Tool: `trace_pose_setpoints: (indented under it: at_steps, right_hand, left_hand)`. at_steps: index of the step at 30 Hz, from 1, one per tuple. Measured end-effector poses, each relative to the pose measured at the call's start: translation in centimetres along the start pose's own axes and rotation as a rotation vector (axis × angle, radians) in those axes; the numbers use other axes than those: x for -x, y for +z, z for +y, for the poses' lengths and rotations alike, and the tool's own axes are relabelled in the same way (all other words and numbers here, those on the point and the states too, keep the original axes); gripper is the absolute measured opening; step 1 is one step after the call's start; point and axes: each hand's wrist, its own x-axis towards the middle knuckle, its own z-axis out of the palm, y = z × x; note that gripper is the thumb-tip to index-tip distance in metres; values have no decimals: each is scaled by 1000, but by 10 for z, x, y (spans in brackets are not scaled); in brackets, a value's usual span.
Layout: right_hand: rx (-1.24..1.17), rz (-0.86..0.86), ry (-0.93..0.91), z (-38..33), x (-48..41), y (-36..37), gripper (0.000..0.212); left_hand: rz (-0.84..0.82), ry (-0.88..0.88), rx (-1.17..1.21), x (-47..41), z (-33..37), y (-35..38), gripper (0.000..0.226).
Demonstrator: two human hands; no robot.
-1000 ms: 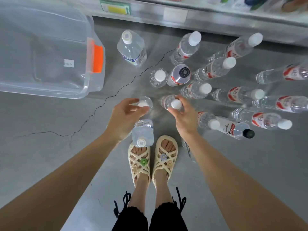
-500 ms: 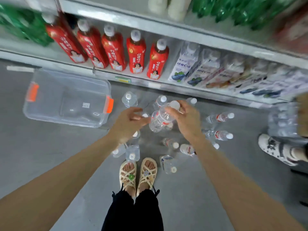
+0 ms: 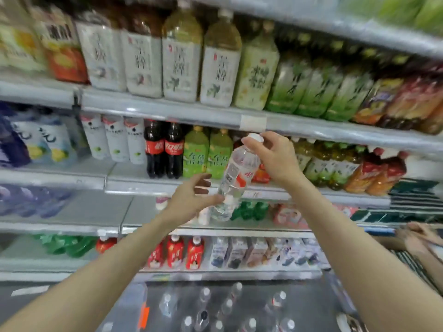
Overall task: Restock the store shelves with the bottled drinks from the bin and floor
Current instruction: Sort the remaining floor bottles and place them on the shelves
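Note:
My right hand (image 3: 275, 161) pinches the white cap of a clear water bottle with a red label (image 3: 239, 173). The bottle hangs tilted in front of the middle shelf (image 3: 143, 185). My left hand (image 3: 191, 200) is just below and left of it, fingers spread. Its thumb and fingertips are at the white cap of a smaller clear bottle (image 3: 220, 212) that hangs below them. Several more water bottles (image 3: 203, 307) stand on the grey floor at the bottom of the view.
Shelves packed with tea, cola and juice bottles fill the view ahead. A bare stretch of shelf (image 3: 79, 209) lies left of my left hand. The clear bin with an orange latch (image 3: 134, 305) sits on the floor. Another person's hand (image 3: 417, 238) reaches in at the right.
My view has swung up from the floor to the shelves. Both hands have lifted their bottles from the floor to the height of the middle shelf.

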Motion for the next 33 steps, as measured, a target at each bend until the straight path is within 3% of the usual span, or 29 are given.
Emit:
trace_pose_setpoints:
  at_steps: [4, 15, 18, 22, 28, 33]
  right_hand:
    - [45, 151, -170, -77, -36, -57, 49]
    - [160, 314, -421, -201, -107, -150, 53]
    - [95, 285, -470, -213, -126, -163, 45]
    - [-67, 157, -513, -214, -158, -183, 14]
    - [-182, -79, -442, -197, -225, -202, 39]
    - [-188, -80, -482, -182, -283, -202, 62]
  left_hand:
    - [-3, 210, -86, -16, 94, -11, 69]
    - [125, 545, -140, -61, 253, -21, 53]
    - [115, 562, -151, -86, 279, -30, 49]
    - [121, 602, -119, -119, 310, -39, 42]
    - [171, 690, -140, -185, 363, -52, 44]
    - [162, 680, -90, -240, 382, -51, 43]
